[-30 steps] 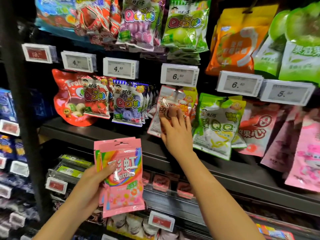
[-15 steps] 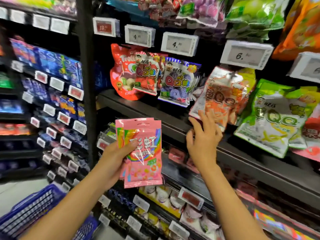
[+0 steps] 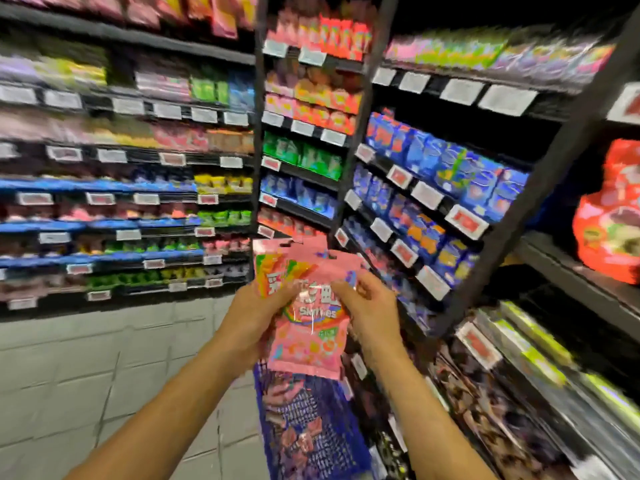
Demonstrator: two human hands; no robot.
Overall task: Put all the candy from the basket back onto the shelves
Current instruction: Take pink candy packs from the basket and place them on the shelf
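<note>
two pink skittles bags (image 3: 308,317) are held just above the blue basket (image 3: 311,431), overlapping. the left hand (image 3: 254,320) grips their left edge; the right hand (image 3: 369,308) pinches the front bag's right side. blurred shelves (image 3: 429,216) stand behind the bags.

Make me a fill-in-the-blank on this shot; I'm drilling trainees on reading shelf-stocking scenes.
1. Both hands, left and right, hold ____ candy bags.
2. The basket under the bags is ____ in colour.
3. The front bag reads ____.
4. The basket is ____ the bags.

Missing words: pink; blue; Skittles; below
</note>
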